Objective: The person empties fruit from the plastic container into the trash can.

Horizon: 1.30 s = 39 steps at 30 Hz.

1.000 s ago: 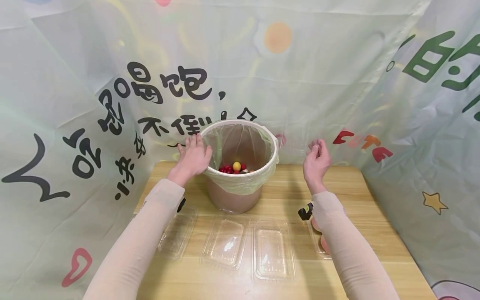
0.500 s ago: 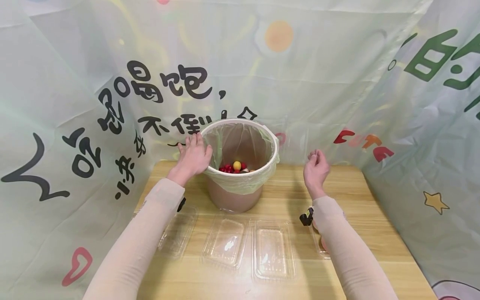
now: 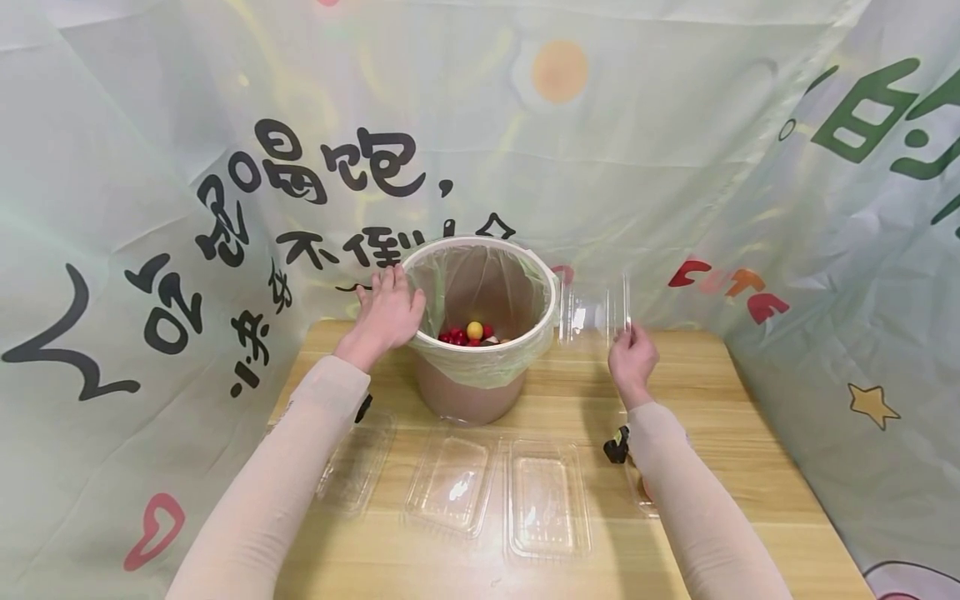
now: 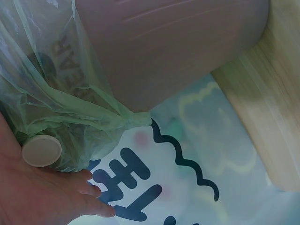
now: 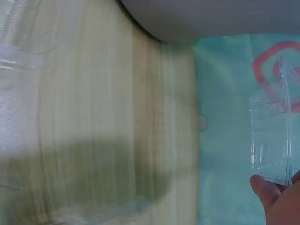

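A brownish trash bin point(image 3: 468, 398) with a white rim and a pale green liner stands on the table. Inside it are several red pieces of fruit or balls and a yellow ball point(image 3: 474, 331). My left hand point(image 3: 387, 310) rests on the bin's left rim with fingers extended; in the left wrist view the hand point(image 4: 44, 194) lies against the bunched liner point(image 4: 70, 108). To the right of the bin, my right hand point(image 3: 633, 357) pinches the edge of a clear plastic container point(image 3: 588, 312), tipped on its side. The right wrist view has thumb and fingers at the container's point(image 5: 269, 133) lower end.
Three clear containers lie in front of the bin: a left one point(image 3: 352, 467), a middle one point(image 3: 452, 487) and a right one point(image 3: 550, 500). Another container point(image 3: 643, 500) with round fruit is partly hidden under the right forearm. Printed cloth point(image 3: 637, 150) encloses the table point(image 3: 420, 550).
My right hand has come down, and the clear container it holds has lowered and turned more into view beside the bin. The left hand and the bin have stayed put.
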Each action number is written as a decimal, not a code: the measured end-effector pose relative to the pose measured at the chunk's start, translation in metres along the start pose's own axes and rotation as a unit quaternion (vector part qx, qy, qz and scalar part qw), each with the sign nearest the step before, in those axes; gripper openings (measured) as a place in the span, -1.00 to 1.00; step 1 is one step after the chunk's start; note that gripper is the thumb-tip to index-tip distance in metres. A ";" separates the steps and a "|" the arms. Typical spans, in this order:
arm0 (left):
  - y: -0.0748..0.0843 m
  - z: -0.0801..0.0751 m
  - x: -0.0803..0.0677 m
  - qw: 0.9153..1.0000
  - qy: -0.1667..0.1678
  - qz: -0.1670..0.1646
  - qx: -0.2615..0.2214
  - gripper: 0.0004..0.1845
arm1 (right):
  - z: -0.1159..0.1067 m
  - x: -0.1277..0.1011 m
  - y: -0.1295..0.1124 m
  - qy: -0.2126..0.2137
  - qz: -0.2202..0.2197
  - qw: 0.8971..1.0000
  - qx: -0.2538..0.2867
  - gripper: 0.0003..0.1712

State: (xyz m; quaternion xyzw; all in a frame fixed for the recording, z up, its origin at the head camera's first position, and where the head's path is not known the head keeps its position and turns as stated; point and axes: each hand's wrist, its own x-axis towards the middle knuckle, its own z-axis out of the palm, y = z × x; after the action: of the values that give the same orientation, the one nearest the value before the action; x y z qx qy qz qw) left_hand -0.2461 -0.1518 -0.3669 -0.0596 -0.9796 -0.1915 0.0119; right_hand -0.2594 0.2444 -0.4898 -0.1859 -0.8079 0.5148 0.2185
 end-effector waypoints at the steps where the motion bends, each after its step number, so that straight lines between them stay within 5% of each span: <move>1: 0.000 0.000 0.000 1.000 0.000 0.000 0.000 -0.17 | 0.000 0.000 0.002 0.001 -0.001 1.000 -0.007 -0.60; 9: 0.000 0.000 0.000 1.000 -0.002 -0.002 -0.002 -0.17 | -0.004 -0.005 0.010 0.001 0.005 0.999 -0.034 -0.62; 39: 0.001 0.000 -0.001 1.000 -0.005 -0.003 -0.004 -0.16 | -0.016 -0.017 0.042 -0.103 0.082 0.982 -0.137 -0.40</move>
State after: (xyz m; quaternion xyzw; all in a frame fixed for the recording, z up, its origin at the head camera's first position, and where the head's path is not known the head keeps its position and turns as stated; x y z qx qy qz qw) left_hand -0.2450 -0.1509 -0.3666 -0.0573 -0.9790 -0.1955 0.0062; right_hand -0.2328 0.2643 -0.5249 -0.2255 -0.8711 0.4315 0.0642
